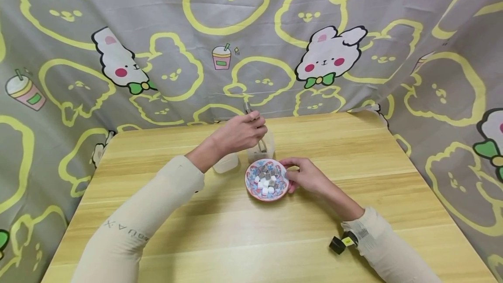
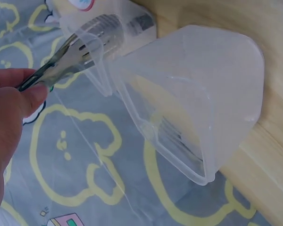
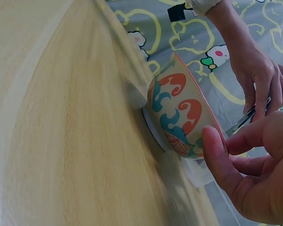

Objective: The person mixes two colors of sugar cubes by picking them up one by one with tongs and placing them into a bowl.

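My left hand (image 1: 243,133) grips metal tongs (image 2: 61,61) near their top end. The slotted ends of the tongs (image 1: 262,145) reach down into a clear plastic container (image 1: 269,154), seen through its wall in the left wrist view. Just in front of that container is a patterned bowl (image 3: 179,106) with red and blue swirls. White cubes (image 1: 265,184) and grey cubes (image 1: 264,169) lie in the bowl. With thumb and fingers, my right hand (image 1: 308,176) pinches the bowl's right rim.
A second translucent container (image 2: 217,84) stands left of the first, partly behind my left forearm in the head view. The wooden table (image 1: 275,239) ends at a patterned curtain (image 1: 251,21) along the back and sides. A black strap device (image 1: 338,244) sits by my right sleeve.
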